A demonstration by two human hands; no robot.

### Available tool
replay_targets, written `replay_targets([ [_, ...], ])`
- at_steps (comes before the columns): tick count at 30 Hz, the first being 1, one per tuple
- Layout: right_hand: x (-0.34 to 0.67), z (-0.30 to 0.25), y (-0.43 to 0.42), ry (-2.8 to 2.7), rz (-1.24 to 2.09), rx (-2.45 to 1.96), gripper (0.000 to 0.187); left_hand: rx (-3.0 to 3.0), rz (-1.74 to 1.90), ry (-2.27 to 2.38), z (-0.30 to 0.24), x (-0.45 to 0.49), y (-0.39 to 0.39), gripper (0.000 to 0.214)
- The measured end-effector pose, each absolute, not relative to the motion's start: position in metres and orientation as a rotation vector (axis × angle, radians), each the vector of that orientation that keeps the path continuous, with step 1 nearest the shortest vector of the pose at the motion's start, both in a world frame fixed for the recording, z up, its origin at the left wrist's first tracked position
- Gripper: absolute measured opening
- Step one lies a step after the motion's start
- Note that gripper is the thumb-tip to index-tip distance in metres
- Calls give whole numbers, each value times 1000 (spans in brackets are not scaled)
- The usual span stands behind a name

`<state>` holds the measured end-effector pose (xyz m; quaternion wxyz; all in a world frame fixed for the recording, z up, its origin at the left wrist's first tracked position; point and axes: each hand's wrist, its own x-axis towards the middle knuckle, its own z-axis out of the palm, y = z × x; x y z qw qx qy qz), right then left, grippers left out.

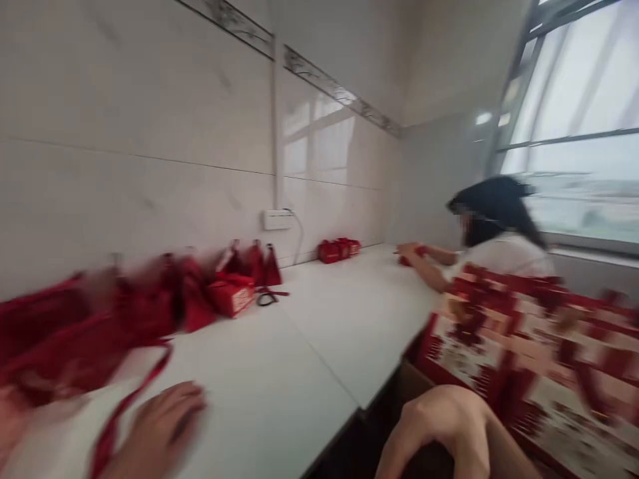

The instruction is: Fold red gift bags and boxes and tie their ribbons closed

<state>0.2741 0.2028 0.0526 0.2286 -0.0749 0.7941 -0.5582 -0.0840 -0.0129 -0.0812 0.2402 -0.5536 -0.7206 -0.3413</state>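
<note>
My left hand is over the white table at lower left, blurred, its fingers loosely stretched with nothing seen in them. Just beside it runs a red ribbon, lying along a pale, blurred item at the frame's left bottom. My right hand hangs past the table's edge, wrist bent and fingers curving down apart; their tips leave the frame. Nothing shows between them. To its right are several red-and-cream printed gift bags, packed close together.
Red pouches line the wall, with a red box and a dark loop near them. More red boxes stand farther back. A co-worker in a dark head covering has hands on a red item at the table's far end.
</note>
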Motion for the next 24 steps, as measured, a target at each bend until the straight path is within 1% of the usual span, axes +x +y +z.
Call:
replay_targets([
  [2,235,65,193,2261,-1591,-235,90,-1596,-785,-2075,-72,-83,-32,19],
  [4,187,67,182,2401,-1581,-282,64,-1570,-719,-2240,-63,-76,-36,24],
  [6,131,57,169,2596,-1480,-336,39,-1518,-720,-2361,-54,-66,-34,25],
  [8,76,36,157,2872,-1374,-353,27,-1465,-745,-2430,-49,-58,-31,26],
  [9,51,23,152,3114,-1319,-323,22,-1442,-755,-2452,-47,-56,-30,27],
  [11,11,-4,145,3337,-1307,-267,25,-1376,-760,-2484,-47,-55,-32,29],
  [13,-14,-28,143,3434,-1297,-288,27,-1233,-746,-2491,-48,-60,-36,33],
  [16,-25,-52,149,3472,-1246,-363,20,-971,-706,-2463,-48,-74,-44,36],
  [19,-22,-62,160,3454,-1202,-347,17,-747,-692,-2435,-44,-94,-53,40],
  [24,-23,-68,168,3408,-1198,-261,16,-396,-667,-2345,-32,-116,-71,57],
])
